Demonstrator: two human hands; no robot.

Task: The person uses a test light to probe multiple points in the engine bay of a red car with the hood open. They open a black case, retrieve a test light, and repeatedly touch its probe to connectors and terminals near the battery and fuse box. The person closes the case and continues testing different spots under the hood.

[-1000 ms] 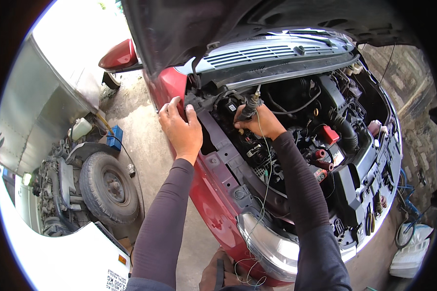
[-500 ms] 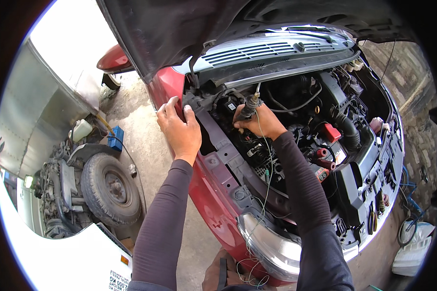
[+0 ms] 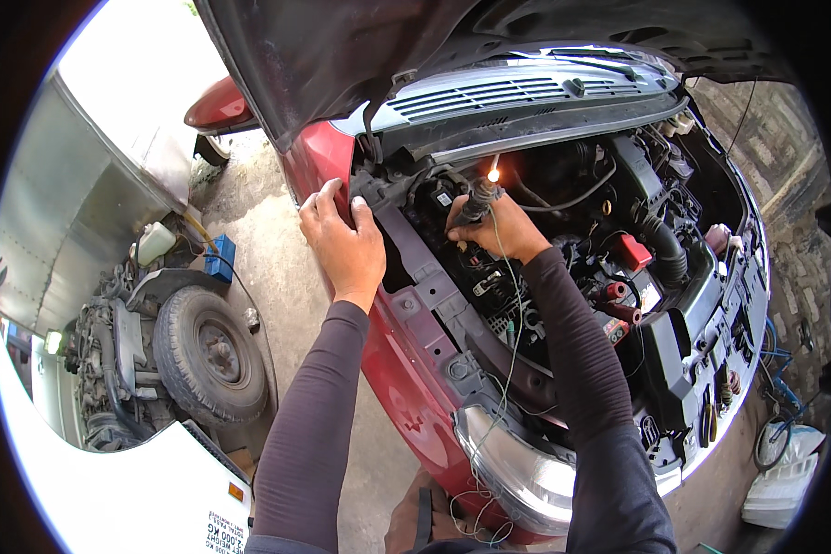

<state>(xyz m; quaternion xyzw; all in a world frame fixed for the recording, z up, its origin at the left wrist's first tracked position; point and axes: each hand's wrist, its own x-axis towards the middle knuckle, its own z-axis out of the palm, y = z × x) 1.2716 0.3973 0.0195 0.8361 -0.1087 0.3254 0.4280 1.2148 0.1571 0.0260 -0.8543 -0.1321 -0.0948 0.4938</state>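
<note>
- The bulb (image 3: 494,175) now glows orange; half a second ago it was unlit.
- It tops the dark holder (image 3: 476,199), well beyond the headlight (image 3: 517,462) as seen from the wearer.
- The right hand (image 3: 510,229) has its fingers wrapped around the holder, as it did in the earlier pictures; what the holder's lower end touches is hidden.
- The left hand (image 3: 346,251) has barely moved: fingers loosely spread, gripping nothing, apparently resting on the red fender (image 3: 325,159), beyond the headlight and to its left.
- A thin wire (image 3: 505,392) drops from near the holder toward the headlight, with loose loops at the headlight's near side.
- The glow suggests that current is now reaching the bulb, so the contact seems made; a small slip of the right hand could perhaps break it.
</note>
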